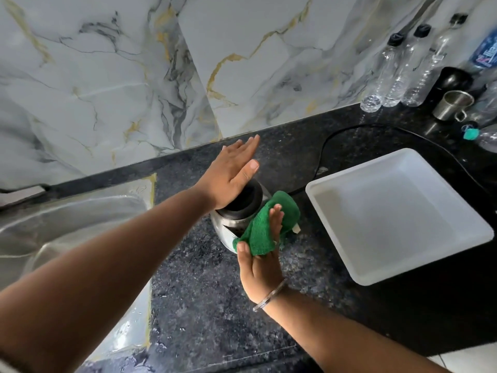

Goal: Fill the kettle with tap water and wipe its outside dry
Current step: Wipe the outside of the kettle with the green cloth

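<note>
A steel kettle (224, 229) with a black lid stands on the dark granite counter (204, 305), just right of the sink. My left hand (232, 173) lies flat on the lid, fingers straight and spread toward the wall. My right hand (259, 267) presses a green cloth (265, 224) against the kettle's right side, thumb and palm holding the cloth. The cloth hides most of that side and the handle. A black power cord (326, 142) runs from behind the kettle to the right.
The steel sink (67, 224) lies to the left. A white square tray (398, 211) sits to the right of the kettle. Several clear plastic bottles (390, 74), a steel mug (453, 105) and a black pot stand at the back right against the marble wall.
</note>
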Demonstrator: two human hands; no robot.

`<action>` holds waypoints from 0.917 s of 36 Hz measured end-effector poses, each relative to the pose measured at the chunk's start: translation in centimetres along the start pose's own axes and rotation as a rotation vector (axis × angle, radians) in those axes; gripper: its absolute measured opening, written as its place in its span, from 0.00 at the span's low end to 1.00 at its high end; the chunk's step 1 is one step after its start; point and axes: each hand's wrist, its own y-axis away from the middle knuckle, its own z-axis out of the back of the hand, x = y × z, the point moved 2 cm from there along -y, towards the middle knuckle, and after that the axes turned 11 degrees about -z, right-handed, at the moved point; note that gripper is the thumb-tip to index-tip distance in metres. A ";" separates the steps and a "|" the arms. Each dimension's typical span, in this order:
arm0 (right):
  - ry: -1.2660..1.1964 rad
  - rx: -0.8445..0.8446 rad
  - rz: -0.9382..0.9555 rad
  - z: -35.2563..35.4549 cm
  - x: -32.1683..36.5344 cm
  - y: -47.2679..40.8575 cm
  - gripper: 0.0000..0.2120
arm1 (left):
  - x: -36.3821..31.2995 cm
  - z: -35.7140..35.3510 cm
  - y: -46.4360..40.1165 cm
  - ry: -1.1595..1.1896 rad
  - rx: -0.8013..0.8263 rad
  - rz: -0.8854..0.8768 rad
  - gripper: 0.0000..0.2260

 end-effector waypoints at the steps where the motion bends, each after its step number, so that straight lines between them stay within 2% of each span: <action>1: 0.011 0.000 0.007 0.0 -0.2 0.1 0.35 | 0.1 0.0 0.0 -0.005 0.002 0.000 0.50; 6: -0.024 0.025 -0.072 0.4 -2.9 0.7 0.35 | 0.0 0.0 0.0 -0.017 0.006 -0.003 0.51; 9: 0.203 0.028 -0.140 1.8 -5.9 1.0 0.38 | 0.0 0.1 0.0 -0.023 0.002 0.003 0.50; 11: 0.421 0.137 -0.194 2.6 -7.4 0.7 0.36 | 0.0 0.1 0.0 -0.023 0.002 0.005 0.46; 13: 0.497 0.270 -0.283 3.6 -7.0 -0.1 0.35 | 0.0 0.0 0.0 -0.027 -0.002 0.003 0.44; 16: 0.355 0.245 -0.513 6.4 -3.3 -1.8 0.30 | -0.2 0.0 0.0 -0.020 -0.001 0.003 0.50; 18: 0.053 0.228 -0.691 8.3 -2.2 -3.5 0.22 | -0.3 0.0 0.1 -0.008 -0.007 0.003 0.52; 19: -0.086 0.189 -0.710 9.2 -1.8 -4.7 0.22 | -0.2 0.0 0.1 0.001 -0.014 0.001 0.52; 21: -0.239 0.193 -0.678 10.0 -0.7 -7.3 0.29 | -0.2 0.0 0.2 0.025 -0.034 -0.005 0.51; 23: -0.340 0.352 -0.722 9.1 0.0 -9.5 0.37 | -0.2 0.0 0.2 0.046 -0.062 -0.015 0.49; 24: -0.358 0.424 -0.737 8.3 0.4 -10.7 0.37 | -0.1 -0.1 0.2 0.058 -0.072 -0.017 0.49; 26: -0.350 0.494 -0.736 6.7 2.4 -12.9 0.30 | 0.0 -0.2 0.2 0.087 -0.085 -0.017 0.49; 30: -0.164 0.474 -0.731 4.2 2.0 -15.0 0.17 | 0.1 0.0 0.1 0.102 -0.099 -0.006 0.48; 33: -0.105 0.445 -0.810 3.6 -0.9 -14.7 0.17 | -0.2 0.0 0.2 0.083 -0.092 0.002 0.45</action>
